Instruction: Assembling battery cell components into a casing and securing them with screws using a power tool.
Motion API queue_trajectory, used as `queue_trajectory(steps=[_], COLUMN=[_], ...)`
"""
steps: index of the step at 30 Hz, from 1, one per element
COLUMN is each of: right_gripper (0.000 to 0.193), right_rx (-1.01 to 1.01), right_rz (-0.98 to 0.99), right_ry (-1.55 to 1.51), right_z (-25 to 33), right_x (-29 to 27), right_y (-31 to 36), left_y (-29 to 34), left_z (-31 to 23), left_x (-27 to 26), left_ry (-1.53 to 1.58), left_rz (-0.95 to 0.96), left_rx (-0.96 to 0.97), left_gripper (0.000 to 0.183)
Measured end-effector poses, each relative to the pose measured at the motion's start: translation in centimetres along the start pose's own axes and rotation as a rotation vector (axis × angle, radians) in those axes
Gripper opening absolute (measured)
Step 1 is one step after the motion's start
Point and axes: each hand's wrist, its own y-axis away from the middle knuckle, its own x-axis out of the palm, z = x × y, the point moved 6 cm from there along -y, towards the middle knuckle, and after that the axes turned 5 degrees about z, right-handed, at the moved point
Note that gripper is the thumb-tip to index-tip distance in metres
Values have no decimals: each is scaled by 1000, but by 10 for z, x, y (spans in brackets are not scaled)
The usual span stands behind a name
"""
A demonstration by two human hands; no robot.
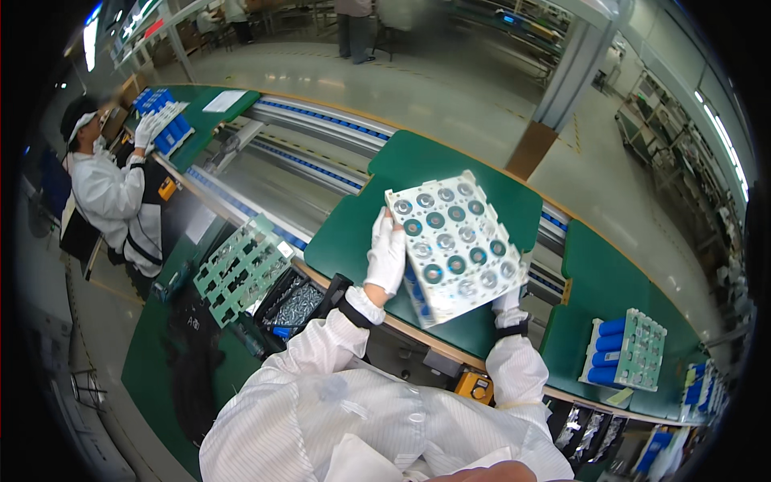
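Note:
Between my hands I hold a battery pack (459, 245), tilted above the green workbench. Its white plastic holder faces up, with rows of round cell ends showing, and some blue cell sides appear along its left edge. My left hand (387, 257), in a white glove with bare fingertips, is closed on the pack's left side. At the lower right corner, my right hand (508, 304) grips the pack, and most of its fingers are hidden behind the holder.
A bin of screws (295, 307) and a pale green slotted plate (243, 269) lie to the left. Another battery pack (625, 351) stands on the right. A roller conveyor (321, 120) runs past the bench. A co-worker in white (116, 189) handles a pack at far left.

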Motion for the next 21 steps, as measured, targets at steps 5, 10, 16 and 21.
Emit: queue_trajectory(steps=[5, 10, 16, 21], right_gripper=[36, 36, 39, 41], right_rx=[370, 50, 386, 391], right_rz=[25, -138, -43, -103], right_ry=[-300, 359, -516, -642], right_z=[-28, 51, -5, -18], right_x=[17, 57, 60, 54], right_y=[42, -23, -67, -52], left_y=[-49, -32, 48, 59], left_z=[19, 13, -60, -85], left_x=[19, 0, -19, -29], left_ry=[535, 448, 271, -87], left_rz=[262, 285, 193, -125], left_rx=[-93, -117, 57, 322], left_gripper=[59, 63, 53, 33])
